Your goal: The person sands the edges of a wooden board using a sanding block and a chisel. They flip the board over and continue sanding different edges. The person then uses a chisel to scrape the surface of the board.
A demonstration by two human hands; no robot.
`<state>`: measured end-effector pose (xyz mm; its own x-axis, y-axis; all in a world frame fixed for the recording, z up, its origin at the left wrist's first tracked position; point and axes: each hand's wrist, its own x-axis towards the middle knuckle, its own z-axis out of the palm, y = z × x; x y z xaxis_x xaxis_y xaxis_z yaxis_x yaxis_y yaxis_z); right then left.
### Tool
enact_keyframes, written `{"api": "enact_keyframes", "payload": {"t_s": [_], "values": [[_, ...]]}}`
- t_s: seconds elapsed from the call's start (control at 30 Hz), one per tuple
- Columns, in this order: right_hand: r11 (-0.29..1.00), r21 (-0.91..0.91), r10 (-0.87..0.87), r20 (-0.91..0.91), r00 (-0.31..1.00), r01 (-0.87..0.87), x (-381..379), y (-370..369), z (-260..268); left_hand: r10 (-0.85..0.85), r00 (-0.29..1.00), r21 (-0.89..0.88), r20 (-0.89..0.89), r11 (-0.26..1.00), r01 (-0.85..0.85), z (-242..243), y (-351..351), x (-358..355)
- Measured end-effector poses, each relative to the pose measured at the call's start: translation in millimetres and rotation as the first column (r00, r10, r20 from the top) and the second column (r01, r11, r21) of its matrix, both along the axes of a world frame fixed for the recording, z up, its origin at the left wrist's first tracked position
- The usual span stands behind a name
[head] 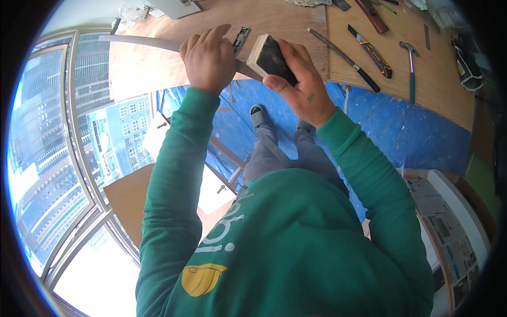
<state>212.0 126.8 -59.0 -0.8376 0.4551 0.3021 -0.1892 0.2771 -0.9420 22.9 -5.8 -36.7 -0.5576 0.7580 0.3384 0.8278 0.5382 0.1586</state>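
My left hand grips a long, narrow wooden strip that runs out past both sides of my fist, over the plywood worktop. In my right hand is a sanding block with layered pale edges and a dark face, held between thumb and fingers. The block is close to the strip's right end; whether they touch cannot be told. Just beyond my left fingers lies a small metal tool or fitting, partly hidden by the hand.
On the worktop's right lie a file with a black handle, a utility knife, a claw hammer and a dark red tool. Blue sheeting covers the floor. Windows stand left, an open carton lower right.
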Motion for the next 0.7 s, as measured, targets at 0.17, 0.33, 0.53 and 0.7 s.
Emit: {"api": "enact_keyframes", "payload": {"t_s": [0.17,0.33,0.53,0.7], "values": [[0.944,0.32,0.037,0.124,0.992,-0.075,73,-17,-9,0.0,1.0,0.073,-0.001,0.997,0.0,-1,-1,2],[0.999,0.052,-0.015,0.199,0.98,0.005,92,2,-4,-0.002,0.995,0.039,0.1,0.999,-0.002,8,-3,4],[0.983,0.025,-0.184,0.203,0.962,0.183,105,19,-19,-0.08,0.996,0.058,0.043,0.995,0.077,9,-1,30],[0.959,-0.144,-0.198,0.284,0.938,0.246,106,13,-24,-0.244,0.97,-0.019,0.01,0.97,0.244,18,-10,32]]}}
